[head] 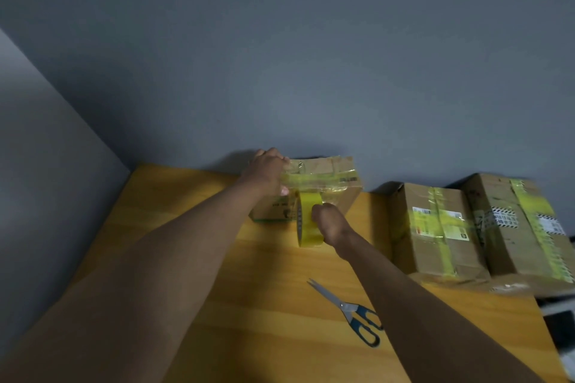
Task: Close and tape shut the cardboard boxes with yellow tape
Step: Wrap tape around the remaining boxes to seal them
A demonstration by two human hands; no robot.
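Left hand (268, 169) is clamped over the top left edge of the small box (323, 183) at the back of the table (193, 227), holding it against the wall, while the right hand (330, 221) grips the yellow tape roll (306, 221) just in front of the box, with tape already running across its top. Two taped boxes (441, 227) sit side by side off to the right, and scissors (351, 311) lie closed near the right forearm.
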